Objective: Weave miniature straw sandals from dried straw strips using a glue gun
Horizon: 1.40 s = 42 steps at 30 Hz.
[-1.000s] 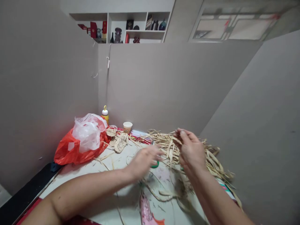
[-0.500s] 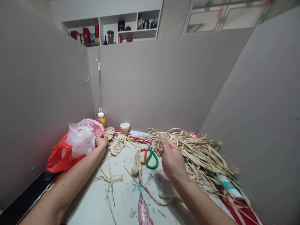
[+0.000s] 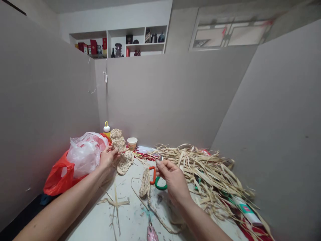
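Observation:
At the left, my left hand (image 3: 108,157) grips a sole-shaped woven straw piece (image 3: 117,138), raised upright beside the plastic bags. A second woven straw sole (image 3: 125,164) lies on the table just right of that hand. My right hand (image 3: 173,177) hovers over the scissors (image 3: 152,175), thumb and fingers pinched together; what they hold, if anything, cannot be made out. The scissors have one orange and one green handle, partly hidden by this hand. Left of them rests a small coiled woven piece (image 3: 144,184) with a long braided cord (image 3: 160,216) trailing from it.
Dry straw strips (image 3: 205,164) are heaped along the right and back. A paper cup (image 3: 132,143) and yellow bottle (image 3: 106,130) stand at the back. Red and white plastic bags (image 3: 86,152) sit left. A pink-handled pointed tool (image 3: 151,233) lies in front. Grey partitions (image 3: 163,97) enclose the table.
My left hand has lifted the woven sole up from the table, tilting it upright. My right hand has shifted left and lower in view, now covering part of the scissors. The view has tipped upward.

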Motion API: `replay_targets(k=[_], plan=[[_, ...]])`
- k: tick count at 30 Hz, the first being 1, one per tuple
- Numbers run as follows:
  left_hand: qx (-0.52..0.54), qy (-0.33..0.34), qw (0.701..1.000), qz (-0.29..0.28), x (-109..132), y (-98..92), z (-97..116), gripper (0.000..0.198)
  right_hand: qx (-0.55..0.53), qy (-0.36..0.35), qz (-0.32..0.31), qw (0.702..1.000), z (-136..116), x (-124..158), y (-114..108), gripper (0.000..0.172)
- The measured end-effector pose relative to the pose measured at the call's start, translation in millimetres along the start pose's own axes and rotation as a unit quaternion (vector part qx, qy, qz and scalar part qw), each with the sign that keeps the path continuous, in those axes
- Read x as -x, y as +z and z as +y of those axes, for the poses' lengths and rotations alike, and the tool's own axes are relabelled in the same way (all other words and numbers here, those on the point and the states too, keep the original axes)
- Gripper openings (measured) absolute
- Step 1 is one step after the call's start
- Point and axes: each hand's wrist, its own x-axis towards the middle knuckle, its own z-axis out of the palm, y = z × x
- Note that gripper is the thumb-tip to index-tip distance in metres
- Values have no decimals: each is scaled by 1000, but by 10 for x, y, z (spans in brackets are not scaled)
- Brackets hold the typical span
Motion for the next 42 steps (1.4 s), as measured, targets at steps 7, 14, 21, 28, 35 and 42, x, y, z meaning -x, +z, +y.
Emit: replay_targets(k=[7,14,21,28,35,42], plan=[[35,-2,976,-215,722,170,129,30,2,-18,-12,1000,-89,11,83,42],[7,-10,944,-329,1010,210,170,26,25,-13,-68,997,-233,136,46,25],[-46,3,939,-341,1053,237,198,23,39,-6,-71,997,-287,304,26,18],[-27,-21,939,-342,1060,282,81,26,46,23,-91,994,-314,311,29,18],[-10,-17,946,-324,1008,276,57,23,49,67,-128,988,-323,222,52,29],[-36,5,960,-276,847,177,164,24,129,52,-58,989,-217,137,-182,43]])
